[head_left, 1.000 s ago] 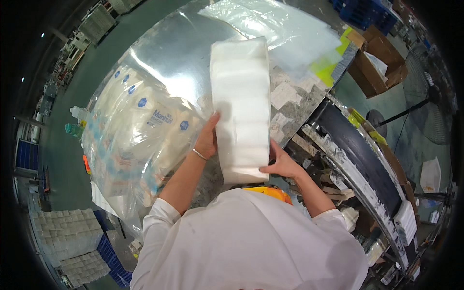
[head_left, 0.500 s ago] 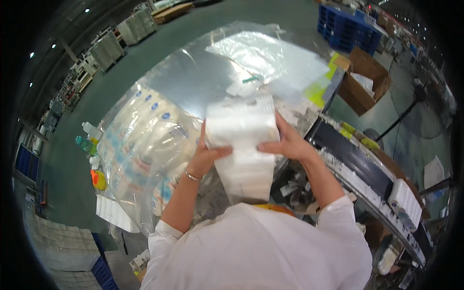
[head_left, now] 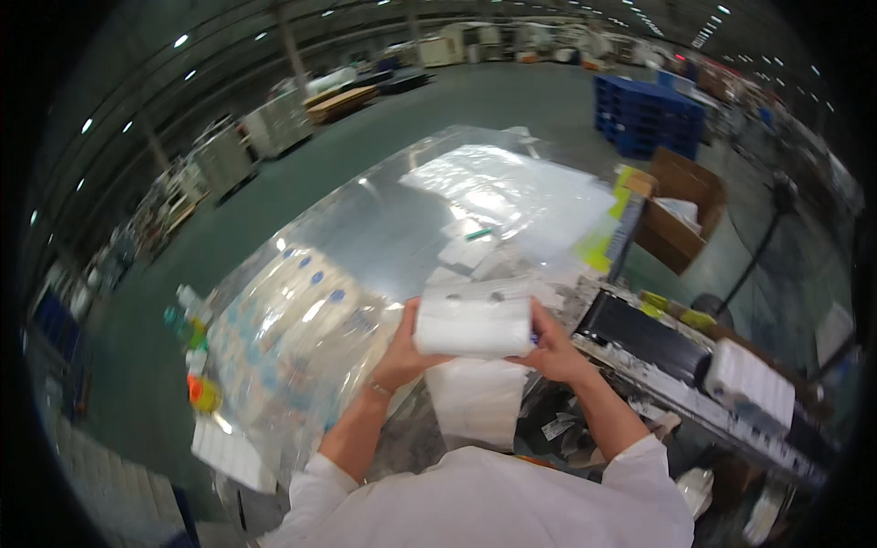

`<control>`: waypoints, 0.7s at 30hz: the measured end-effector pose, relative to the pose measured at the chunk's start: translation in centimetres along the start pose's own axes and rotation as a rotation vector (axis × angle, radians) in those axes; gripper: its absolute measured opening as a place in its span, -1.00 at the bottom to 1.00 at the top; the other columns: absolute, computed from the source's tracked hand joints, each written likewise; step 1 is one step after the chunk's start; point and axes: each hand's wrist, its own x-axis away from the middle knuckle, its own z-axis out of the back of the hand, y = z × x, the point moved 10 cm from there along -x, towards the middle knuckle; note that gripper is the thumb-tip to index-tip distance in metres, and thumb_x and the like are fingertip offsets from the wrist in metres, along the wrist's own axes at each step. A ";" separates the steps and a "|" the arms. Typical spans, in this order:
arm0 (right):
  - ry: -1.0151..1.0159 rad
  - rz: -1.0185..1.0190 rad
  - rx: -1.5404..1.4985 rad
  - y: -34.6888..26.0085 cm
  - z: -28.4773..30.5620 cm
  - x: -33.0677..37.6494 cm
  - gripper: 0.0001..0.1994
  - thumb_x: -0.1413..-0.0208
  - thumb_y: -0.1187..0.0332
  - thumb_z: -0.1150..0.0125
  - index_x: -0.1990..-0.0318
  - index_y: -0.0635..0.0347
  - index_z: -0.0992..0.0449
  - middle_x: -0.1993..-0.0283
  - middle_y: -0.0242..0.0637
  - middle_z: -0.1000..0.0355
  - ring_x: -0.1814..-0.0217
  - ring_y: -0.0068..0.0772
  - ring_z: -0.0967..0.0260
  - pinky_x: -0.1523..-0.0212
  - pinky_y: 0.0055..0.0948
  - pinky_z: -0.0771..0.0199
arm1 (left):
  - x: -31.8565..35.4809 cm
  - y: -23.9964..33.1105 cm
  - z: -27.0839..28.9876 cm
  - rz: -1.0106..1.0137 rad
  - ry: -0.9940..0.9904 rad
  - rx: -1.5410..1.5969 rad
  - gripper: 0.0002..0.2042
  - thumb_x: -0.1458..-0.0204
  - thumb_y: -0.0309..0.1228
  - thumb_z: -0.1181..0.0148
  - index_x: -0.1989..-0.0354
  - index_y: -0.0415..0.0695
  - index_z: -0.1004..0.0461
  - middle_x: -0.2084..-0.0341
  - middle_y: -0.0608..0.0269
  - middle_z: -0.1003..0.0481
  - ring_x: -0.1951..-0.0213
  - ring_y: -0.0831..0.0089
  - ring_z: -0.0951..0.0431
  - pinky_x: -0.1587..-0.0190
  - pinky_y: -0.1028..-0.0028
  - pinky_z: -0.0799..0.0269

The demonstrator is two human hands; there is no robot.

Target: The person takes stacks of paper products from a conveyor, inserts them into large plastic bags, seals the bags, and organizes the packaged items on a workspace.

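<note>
A white soft pack (head_left: pixel 472 326), wrapped in clear film, is gripped from both sides in front of my chest. My left hand (head_left: pixel 405 352) clasps its left end and my right hand (head_left: pixel 550 347) clasps its right end. The pack's lower part (head_left: pixel 475 402) hangs down toward my body. Beyond it lies a large clear plastic bag (head_left: pixel 301 320) filled with several blue-printed packs.
A black conveyor belt (head_left: pixel 639 338) runs along my right and carries another white pack (head_left: pixel 749 379). An open cardboard box (head_left: pixel 681 205) stands at the far right, blue pallets (head_left: pixel 649 114) behind it. Bottles (head_left: pixel 187 324) stand at the left. Clear film (head_left: pixel 493 192) covers the surface ahead.
The white pack has come down from an upright raised position and is now folded and held lower, closer to my chest. My view has tilted up toward the hall.
</note>
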 end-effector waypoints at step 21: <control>-0.049 0.019 0.467 1.0 0.4 -0.6 -0.05 0.34 0.30 -0.45 -0.21 0.20 0.09 -0.16 -0.12 0.06 -0.23 -0.19 0.06 -0.22 -0.37 0.07 | 2.2 -4.9 0.7 0.131 -0.120 -0.218 0.06 0.51 -0.40 -0.47 -0.20 -0.28 0.17 -0.04 0.07 -0.19 -0.16 0.28 -0.07 -0.19 0.33 0.04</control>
